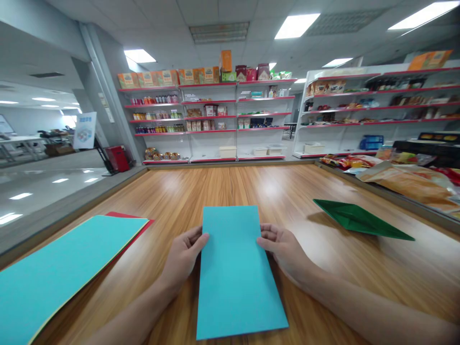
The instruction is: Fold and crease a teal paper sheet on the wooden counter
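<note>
A turquoise sheet of paper (235, 273), folded into a long rectangle, lies on the wooden table (251, 191) straight in front of me. My left hand (184, 256) pinches its left edge near the far end, thumb on top. My right hand (282, 249) grips the right edge at the same height, fingers curled on the paper. Both forearms rest low over the table.
A stack of coloured sheets (61, 268), turquoise on top with yellow and red beneath, lies at my left. A folded green paper shape (359, 219) sits at the right. Snack bags (406, 179) line the right counter. Store shelves (212, 120) stand behind the table.
</note>
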The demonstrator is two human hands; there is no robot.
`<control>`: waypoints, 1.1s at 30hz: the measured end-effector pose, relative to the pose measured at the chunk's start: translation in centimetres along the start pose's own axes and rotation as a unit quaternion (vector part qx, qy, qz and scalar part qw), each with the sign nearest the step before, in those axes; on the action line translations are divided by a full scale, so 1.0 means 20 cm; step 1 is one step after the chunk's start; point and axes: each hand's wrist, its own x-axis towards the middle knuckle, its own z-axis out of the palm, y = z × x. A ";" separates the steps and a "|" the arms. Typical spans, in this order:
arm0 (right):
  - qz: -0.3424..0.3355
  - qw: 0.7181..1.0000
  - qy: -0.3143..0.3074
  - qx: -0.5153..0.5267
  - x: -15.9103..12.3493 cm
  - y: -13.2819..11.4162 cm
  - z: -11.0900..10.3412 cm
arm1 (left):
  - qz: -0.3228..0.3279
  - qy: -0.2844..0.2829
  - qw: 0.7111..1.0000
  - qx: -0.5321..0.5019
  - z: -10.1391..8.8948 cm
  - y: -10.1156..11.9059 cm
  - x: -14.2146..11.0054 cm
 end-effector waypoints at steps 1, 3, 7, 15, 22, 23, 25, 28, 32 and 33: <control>0.001 1.000 -0.005 -0.002 0.00 0.00 0.00 | -0.027 -0.030 0.998 -0.043 0.00 0.00 0.01; 0.006 1.000 -0.016 -0.001 0.00 0.00 0.01 | -0.051 -0.042 0.994 -0.085 -0.01 0.00 0.02; 0.014 0.999 -0.038 -0.010 -0.01 -0.02 0.03 | -0.058 -0.024 0.991 -0.116 -0.01 -0.03 0.01; 0.009 0.998 -0.028 -0.059 -0.02 -0.01 0.02 | -0.081 -0.049 0.992 -0.088 0.00 0.01 -0.01; 0.018 0.996 -0.019 -0.089 -0.03 -0.01 0.02 | -0.078 -0.047 0.991 -0.101 0.00 0.01 -0.01; 0.022 0.995 -0.022 -0.091 -0.03 -0.01 0.02 | -0.076 -0.043 0.990 -0.109 0.00 0.00 -0.01; 0.028 0.995 -0.027 -0.096 -0.04 -0.02 0.03 | -0.073 -0.038 0.989 -0.122 -0.01 0.00 -0.01; 0.020 0.996 -0.022 -0.090 -0.05 -0.02 0.03 | -0.069 -0.036 0.989 -0.128 -0.01 0.00 -0.01; 0.000 0.998 -0.010 -0.060 -0.04 -0.02 0.03 | -0.075 -0.046 0.989 -0.121 0.00 0.02 -0.01; -0.002 0.998 -0.011 -0.057 -0.04 -0.02 0.02 | -0.079 -0.051 0.988 -0.121 0.00 0.02 -0.01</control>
